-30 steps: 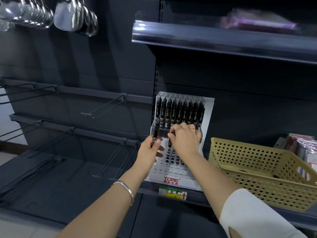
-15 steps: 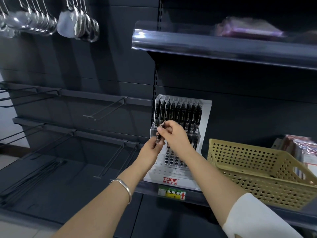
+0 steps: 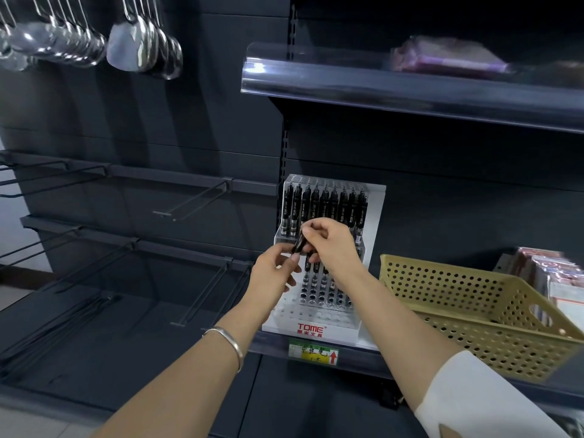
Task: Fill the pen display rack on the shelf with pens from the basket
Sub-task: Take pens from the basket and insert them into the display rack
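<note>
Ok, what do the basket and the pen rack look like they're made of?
Basket: likely moulded plastic, matte tan, judging by its uniform round holes and cut-out handle. Pen rack: seemingly clear acrylic tiers on a white backing; pens show through its front wall.

a shop (price tag on shelf)

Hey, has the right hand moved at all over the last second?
Yes. Against the pen display rack, the right hand has shifted left and slightly up, from the rack's middle to its left side, pinching the pen the left hand holds.
</note>
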### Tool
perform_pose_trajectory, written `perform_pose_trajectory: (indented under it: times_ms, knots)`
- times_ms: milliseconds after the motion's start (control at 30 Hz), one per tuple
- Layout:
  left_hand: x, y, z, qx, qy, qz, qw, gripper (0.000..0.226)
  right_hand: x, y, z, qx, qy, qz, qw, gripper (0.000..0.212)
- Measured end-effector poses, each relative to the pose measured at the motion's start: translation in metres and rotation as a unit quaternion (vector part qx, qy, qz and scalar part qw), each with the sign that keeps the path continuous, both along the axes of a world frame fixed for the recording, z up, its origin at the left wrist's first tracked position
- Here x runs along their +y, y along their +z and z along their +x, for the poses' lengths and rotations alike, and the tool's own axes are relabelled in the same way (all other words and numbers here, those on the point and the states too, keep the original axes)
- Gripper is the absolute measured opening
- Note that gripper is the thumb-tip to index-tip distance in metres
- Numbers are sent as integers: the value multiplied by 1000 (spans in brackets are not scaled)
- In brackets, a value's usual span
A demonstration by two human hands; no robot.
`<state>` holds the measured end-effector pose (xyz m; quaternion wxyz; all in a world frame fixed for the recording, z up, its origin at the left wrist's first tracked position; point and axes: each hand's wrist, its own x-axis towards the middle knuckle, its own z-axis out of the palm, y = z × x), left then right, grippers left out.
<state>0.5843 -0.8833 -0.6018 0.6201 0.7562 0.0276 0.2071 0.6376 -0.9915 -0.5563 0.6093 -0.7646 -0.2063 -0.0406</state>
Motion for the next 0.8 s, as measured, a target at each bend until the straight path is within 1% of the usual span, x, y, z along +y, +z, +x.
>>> perform_pose_trajectory:
  times_ms: [133, 233, 333, 467, 600, 700, 800]
  knots:
    - [1, 2, 1, -2, 4, -21, 1000, 16, -1, 2, -2, 18, 48, 7, 999, 20]
    - [1, 3, 3, 10, -12, -32, 999, 19, -1, 3, -2, 26, 64, 1, 998, 13]
    - [2, 4, 5, 15, -25, -34, 999, 21, 0, 4, 1, 14, 42, -13, 999, 5]
    - [6, 4, 7, -13, 18, -8, 1000, 8, 5, 5, 4, 6, 15, -14, 1000, 7]
    - [8, 2, 12, -18, 67, 21, 997, 9, 12, 6, 5, -12, -19, -26, 999, 13]
    - [9, 3, 14, -32, 73, 41, 996, 15, 14, 10, 8, -63, -58, -63, 994, 22]
    - [14, -2, 13, -31, 90, 41, 995, 23, 11, 12, 11, -154, -101, -166, 969, 26]
